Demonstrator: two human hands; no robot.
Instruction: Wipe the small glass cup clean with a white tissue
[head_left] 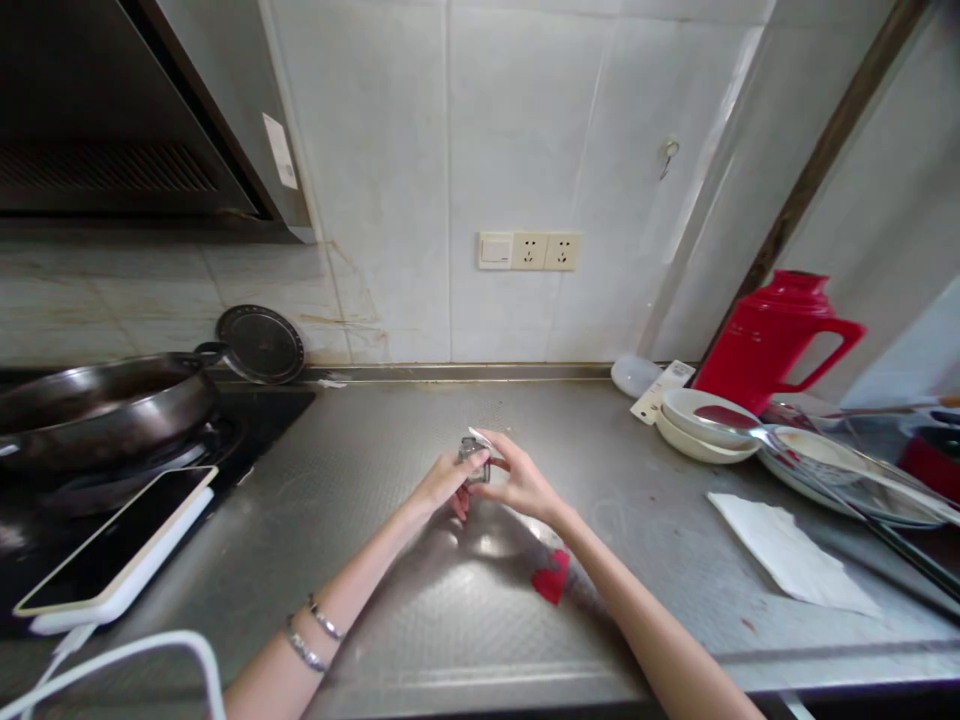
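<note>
Pinching a small metal object (475,462) between the fingertips of my left hand (444,483) and right hand (519,482), I hold it just above the steel counter (420,600), between the wok (97,405) and the stacked bowls (705,425).

At the left of the frame a dark wok (97,400) sat beside a phone (120,545); at the right, a red thermos jug (772,340), stacked bowls (705,425), and a paper napkin (787,555) on the counter (420,640).
</note>
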